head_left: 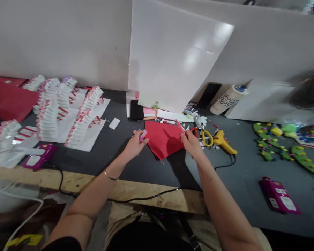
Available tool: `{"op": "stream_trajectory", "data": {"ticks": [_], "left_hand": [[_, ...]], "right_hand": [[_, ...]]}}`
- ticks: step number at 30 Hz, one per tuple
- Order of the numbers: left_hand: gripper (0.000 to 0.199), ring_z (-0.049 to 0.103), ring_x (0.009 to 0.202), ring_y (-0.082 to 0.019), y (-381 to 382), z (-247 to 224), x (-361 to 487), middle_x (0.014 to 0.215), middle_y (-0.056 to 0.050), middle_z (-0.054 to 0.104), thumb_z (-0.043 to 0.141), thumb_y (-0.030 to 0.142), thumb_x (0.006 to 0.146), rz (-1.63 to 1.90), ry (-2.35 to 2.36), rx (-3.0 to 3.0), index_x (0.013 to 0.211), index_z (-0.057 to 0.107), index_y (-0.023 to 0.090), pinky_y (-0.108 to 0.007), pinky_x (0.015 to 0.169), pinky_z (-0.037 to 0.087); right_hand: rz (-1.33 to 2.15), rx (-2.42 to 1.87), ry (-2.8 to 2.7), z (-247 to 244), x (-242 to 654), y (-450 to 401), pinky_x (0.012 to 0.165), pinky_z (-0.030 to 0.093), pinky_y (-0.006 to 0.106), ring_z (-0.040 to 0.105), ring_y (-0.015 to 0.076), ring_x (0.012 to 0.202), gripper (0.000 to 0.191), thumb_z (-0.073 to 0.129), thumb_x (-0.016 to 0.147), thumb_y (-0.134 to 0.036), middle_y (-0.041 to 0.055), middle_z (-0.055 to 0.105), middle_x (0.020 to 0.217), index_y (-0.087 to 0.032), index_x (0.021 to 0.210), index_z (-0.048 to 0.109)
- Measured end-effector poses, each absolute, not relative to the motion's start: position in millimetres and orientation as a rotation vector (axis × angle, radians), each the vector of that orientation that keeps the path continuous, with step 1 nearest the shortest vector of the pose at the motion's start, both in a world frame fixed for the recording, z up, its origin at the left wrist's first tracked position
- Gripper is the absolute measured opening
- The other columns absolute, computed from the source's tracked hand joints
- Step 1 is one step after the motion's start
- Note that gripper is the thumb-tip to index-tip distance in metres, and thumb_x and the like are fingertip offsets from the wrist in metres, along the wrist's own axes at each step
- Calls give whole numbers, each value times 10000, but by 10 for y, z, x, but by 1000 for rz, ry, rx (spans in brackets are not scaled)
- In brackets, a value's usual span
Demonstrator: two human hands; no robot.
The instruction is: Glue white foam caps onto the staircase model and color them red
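Observation:
Between my hands a red sheet (163, 137) lies on the dark tabletop, one corner pointing toward me. My left hand (136, 144), at the sheet's left edge, pinches a short pink piece (143, 136) that looks like a pen cap. At the right side of the sheet, my right hand (191, 143) is closed around a slim pink pen (180, 126), its upper end pointing up and left. Just right of that hand are yellow-handled scissors or pliers (207, 138) and a yellow glue gun (224, 142).
Folded white paper strips with red tips (85, 115) stand on the left, near a purple power strip (39, 157). Behind the sheet are a phone (136, 109) and paper scraps. Rightward are a white cup (226, 101), green decorated pieces (268, 139) and another purple box (279, 197). A cable runs along the front edge.

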State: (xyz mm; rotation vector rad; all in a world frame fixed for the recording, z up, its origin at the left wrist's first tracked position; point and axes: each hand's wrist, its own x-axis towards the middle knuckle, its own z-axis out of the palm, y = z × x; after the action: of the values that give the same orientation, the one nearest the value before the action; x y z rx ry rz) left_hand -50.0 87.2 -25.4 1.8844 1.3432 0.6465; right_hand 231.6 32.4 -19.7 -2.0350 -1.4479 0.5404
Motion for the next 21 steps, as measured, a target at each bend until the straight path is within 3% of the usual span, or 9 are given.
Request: {"op": "stream_trajectory", "data": {"ticks": [5, 7, 9, 13, 17, 21], "left_hand": [[601, 682, 1165, -287, 905, -245, -267, 1261, -192, 683, 553, 460, 955, 615, 1132, 1812, 1437, 476, 110, -429, 995, 550], [598, 555, 1380, -308, 936, -211, -199, 1463, -235, 575, 541, 419, 961, 648, 1129, 1918, 1466, 467, 108, -459, 1123, 471], [535, 455, 1476, -308, 999, -154, -255, 1553, -225, 507, 530, 349, 961, 671, 1209, 2079, 1448, 511, 129, -503, 1214, 362], [379, 468, 1461, -326, 1117, 3, -795, 1505, -193, 568, 497, 218, 937, 777, 1710, 2228, 1289, 635, 182, -608, 1259, 221], [414, 498, 1396, -413, 1034, 55, -1478, 1439, -274, 579, 535, 221, 877, 892, 2198, 2046, 1266, 619, 106, -628, 1157, 369], [416, 537, 1339, -418, 823, -95, -1836, 1381, -259, 620, 501, 269, 864, 785, 2157, 2174, 1224, 643, 117, -610, 1123, 422]], "right_hand": [[613, -1996, -1526, -242, 2089, 338, 701, 470, 279, 680, 198, 710, 310, 343, 1023, -419, 14, 714, 715, -254, 851, 541], [612, -2014, -1543, -269, 2067, 333, 702, 466, 274, 698, 198, 736, 284, 340, 1031, -391, 15, 728, 738, -250, 884, 538], [601, -2038, -1559, -293, 2076, 315, 694, 463, 270, 707, 201, 744, 268, 337, 1039, -374, 21, 735, 761, -242, 928, 543], [523, -2101, -1605, -330, 2101, 244, 675, 449, 274, 719, 226, 807, 253, 342, 1043, -338, 65, 750, 862, -213, 1047, 562], [378, -2177, -1644, -352, 2069, 160, 681, 420, 280, 706, 257, 886, 261, 390, 1041, -308, 155, 739, 1009, -157, 1148, 574], [264, -2234, -1654, -337, 2060, 111, 709, 408, 268, 688, 242, 886, 253, 434, 1048, -301, 182, 720, 1049, -141, 1157, 597]]}}
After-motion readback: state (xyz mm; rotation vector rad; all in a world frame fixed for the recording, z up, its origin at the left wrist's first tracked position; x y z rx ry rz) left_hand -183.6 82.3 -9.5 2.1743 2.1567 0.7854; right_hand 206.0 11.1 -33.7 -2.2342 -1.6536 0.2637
